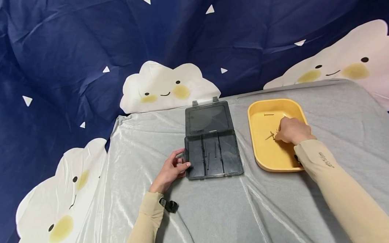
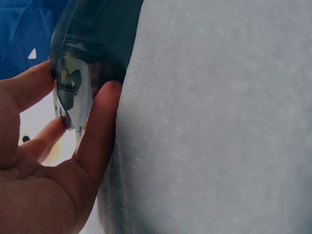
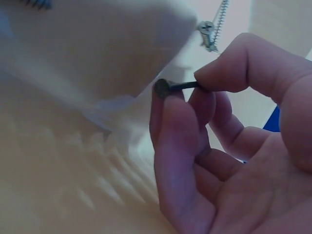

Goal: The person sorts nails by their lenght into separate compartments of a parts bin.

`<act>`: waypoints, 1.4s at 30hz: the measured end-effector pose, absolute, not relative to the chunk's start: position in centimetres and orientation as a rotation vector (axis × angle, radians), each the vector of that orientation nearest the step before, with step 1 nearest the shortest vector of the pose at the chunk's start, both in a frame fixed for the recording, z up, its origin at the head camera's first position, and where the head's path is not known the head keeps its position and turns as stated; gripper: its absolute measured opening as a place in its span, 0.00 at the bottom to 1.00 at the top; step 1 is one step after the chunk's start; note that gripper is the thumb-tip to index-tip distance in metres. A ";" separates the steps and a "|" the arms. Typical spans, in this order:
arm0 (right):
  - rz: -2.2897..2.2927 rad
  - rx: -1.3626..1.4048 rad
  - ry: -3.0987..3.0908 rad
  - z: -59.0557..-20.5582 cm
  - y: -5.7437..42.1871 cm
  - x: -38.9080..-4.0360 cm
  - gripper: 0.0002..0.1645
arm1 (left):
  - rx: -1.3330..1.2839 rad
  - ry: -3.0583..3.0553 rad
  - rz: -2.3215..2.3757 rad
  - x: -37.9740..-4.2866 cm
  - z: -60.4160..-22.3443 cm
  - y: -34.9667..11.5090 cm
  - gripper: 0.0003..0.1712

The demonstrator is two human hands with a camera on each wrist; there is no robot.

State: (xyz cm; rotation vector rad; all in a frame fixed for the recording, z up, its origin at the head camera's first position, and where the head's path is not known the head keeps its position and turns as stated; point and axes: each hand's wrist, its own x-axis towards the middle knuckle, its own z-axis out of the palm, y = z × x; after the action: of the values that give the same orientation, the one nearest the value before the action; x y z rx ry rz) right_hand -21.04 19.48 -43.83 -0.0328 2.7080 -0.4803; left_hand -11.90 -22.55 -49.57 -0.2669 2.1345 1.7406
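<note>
A dark see-through plastic case [image 1: 230, 156] lies with its lid folded back, its base split into three compartments. Several thin dark nails [image 1: 215, 149] are inside, at least in the middle one. My left hand [image 1: 171, 169] holds the case's left edge between thumb and fingers; the left wrist view shows this grip on the case wall [image 2: 97, 44]. Over a yellow tray [image 1: 253, 144], my right hand [image 1: 294, 131] reaches down inside the rim. Between its fingertips it pinches a nail [image 3: 162, 88] with a flat round head. Cross-head screws [image 3: 207, 31] lie beyond those fingers.
Other screws [image 1: 269, 136] lie together in the tray, and a single screw [image 1: 268, 114] rests near its far side. Grey cloth [image 1: 215, 208] with folds covers the table. A dark blue curtain [image 1: 176, 27] with cloud prints hangs behind it.
</note>
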 end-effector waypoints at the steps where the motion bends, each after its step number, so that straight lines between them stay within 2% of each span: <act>1: -0.493 -0.034 2.710 -43.7 19.5 -21.0 0.14 | -0.269 2.134 1.741 -11.9 -49.6 -22.6 0.38; 13: -0.581 -0.053 2.740 -42.8 19.7 -20.6 0.13 | -0.270 2.129 1.749 -11.8 -49.2 -22.3 0.39; 30: -0.671 -0.119 2.786 -40.3 19.1 -19.5 0.16 | -0.282 2.127 1.730 -11.8 -49.1 -22.4 0.39; 37: -0.713 -0.151 2.813 -39.2 18.9 -19.0 0.14 | -0.271 2.111 1.724 -11.9 -49.2 -22.5 0.39; 42: -0.745 -0.183 2.852 -38.4 18.7 -18.6 0.12 | -0.248 2.111 1.714 -11.5 -47.4 -22.1 0.39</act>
State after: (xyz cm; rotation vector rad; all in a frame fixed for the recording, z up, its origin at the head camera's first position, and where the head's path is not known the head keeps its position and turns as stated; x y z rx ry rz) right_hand -18.63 18.70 -38.38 -0.1830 2.8524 -0.7453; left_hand -11.46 -22.06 -47.36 -0.2478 2.1105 1.7137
